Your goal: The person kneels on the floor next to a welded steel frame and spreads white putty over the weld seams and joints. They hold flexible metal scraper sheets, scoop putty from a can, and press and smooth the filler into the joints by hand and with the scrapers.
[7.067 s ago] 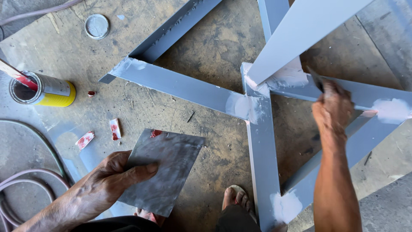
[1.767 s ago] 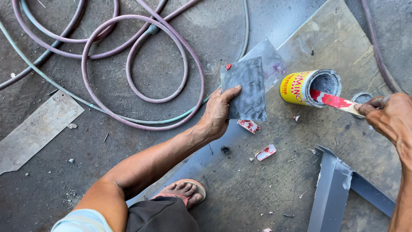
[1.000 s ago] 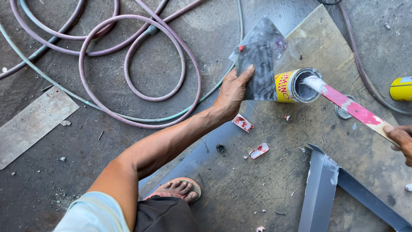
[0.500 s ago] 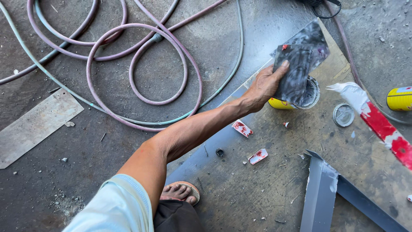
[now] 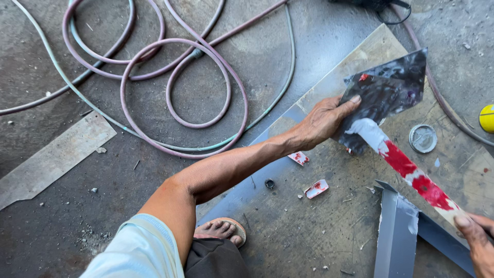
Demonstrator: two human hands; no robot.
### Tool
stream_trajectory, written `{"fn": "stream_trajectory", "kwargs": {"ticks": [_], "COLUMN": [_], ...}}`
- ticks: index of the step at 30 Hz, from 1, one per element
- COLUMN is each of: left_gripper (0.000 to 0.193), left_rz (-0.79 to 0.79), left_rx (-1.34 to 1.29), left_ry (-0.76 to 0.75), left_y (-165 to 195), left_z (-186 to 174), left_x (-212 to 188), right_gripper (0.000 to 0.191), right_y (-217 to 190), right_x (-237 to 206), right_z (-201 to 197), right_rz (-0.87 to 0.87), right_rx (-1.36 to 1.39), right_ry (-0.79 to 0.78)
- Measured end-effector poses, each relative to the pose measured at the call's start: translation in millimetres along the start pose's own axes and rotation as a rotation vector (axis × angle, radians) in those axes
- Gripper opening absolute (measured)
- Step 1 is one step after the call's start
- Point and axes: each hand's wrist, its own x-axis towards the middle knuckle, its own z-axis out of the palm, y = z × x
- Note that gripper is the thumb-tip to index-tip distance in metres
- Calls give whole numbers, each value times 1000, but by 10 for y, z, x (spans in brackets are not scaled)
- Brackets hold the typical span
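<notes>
The left hand [image 5: 323, 121] has its fingers clamped on the edge of a dark metal mixing plate [image 5: 387, 96], held tilted at upper right. The right hand [image 5: 476, 244], at the lower right corner, pinches a red-stained stick [image 5: 411, 172] whose white putty tip touches the plate. Nearby lie a round lid [image 5: 423, 138] and coiled hoses [image 5: 175, 85].

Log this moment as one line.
left hand: holds dark metal sheet | right hand: holds red-stained stick, white tip on sheet | nearby: round lid, coiled hose
</notes>
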Motion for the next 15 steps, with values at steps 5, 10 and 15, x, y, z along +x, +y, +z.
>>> {"fn": "stream_trajectory", "kwargs": {"ticks": [5,10,15], "left_gripper": [48,48,47], "left_rz": [88,14,-40], "left_rx": [-65,-128,-51], "left_ry": [-71,-111,-73], "left_y": [-61,-87,-109], "left_z": [111,176,222], "left_x": [-4,-65,-136], "right_gripper": [66,48,52], "right_y": [235,419,426], "right_x": [182,49,-356], "right_z": [-113,-111,134], "right_rz": [-225,238,-170], "right_rx": [8,138,-336], "right_ry": [-193,-252,57]}}
